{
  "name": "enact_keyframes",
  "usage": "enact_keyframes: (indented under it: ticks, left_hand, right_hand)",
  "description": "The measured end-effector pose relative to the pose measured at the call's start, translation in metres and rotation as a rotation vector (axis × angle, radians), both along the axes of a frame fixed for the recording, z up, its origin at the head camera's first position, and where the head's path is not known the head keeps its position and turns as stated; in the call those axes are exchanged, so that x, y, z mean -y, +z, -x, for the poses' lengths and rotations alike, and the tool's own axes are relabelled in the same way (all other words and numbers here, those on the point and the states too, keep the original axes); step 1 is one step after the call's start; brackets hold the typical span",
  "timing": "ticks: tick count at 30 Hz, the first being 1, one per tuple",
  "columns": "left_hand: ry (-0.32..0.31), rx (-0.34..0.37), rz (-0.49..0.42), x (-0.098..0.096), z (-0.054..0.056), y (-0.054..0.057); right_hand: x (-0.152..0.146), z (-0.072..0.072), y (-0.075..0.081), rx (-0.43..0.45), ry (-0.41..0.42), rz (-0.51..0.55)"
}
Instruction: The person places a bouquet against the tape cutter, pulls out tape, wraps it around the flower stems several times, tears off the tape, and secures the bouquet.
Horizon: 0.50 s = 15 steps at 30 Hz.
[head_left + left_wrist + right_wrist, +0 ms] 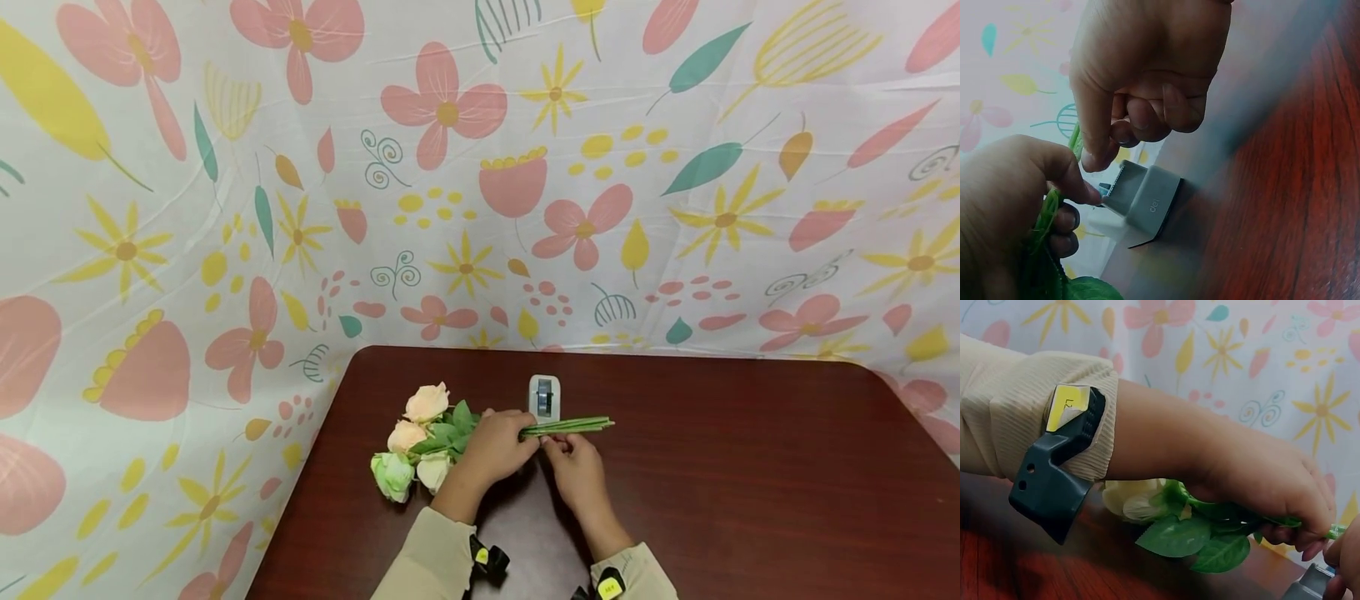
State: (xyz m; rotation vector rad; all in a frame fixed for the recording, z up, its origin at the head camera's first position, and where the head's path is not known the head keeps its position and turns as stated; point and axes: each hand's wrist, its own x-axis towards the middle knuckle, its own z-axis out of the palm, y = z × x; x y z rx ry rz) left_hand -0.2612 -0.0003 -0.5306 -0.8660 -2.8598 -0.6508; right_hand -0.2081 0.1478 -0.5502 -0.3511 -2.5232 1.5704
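Observation:
My left hand [498, 446] grips a bunch of flowers by the stems [566, 427], below the leaves [457, 425]. Peach roses [427, 402] and a greenish-white rose [392, 476] point left, with the cut stem ends to the right. My right hand [581, 475] is close beside it, thumb and forefinger pinching at the stems; in the left wrist view its other fingers [1147, 119] are curled. Its fingertips partly hide the stems there. Just beyond both hands stands a small tape dispenser [544, 398], whose toothed cutting edge shows in the left wrist view.
The dark red wooden table [750, 467] runs under everything, with rounded far corners. A white cloth [480, 225] printed with flowers hangs behind it and along the left side. Black wrist camera mounts [489, 557] sit on the beige sleeves [427, 558].

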Motion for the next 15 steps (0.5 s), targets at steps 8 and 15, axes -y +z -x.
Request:
enact_keyframes:
  ticks: [8,15]
  left_hand:
    - [0.009,-0.052,0.005,-0.0027,0.0007,-0.0031]
    - [0.03,-0.057,-0.023,-0.0041,-0.0008,-0.004]
  right_hand:
    - [0.0042,0.002,-0.005,-0.043,-0.043,0.026]
    - [0.0087,0.0031,-0.0077,-0.083,-0.075,0.149]
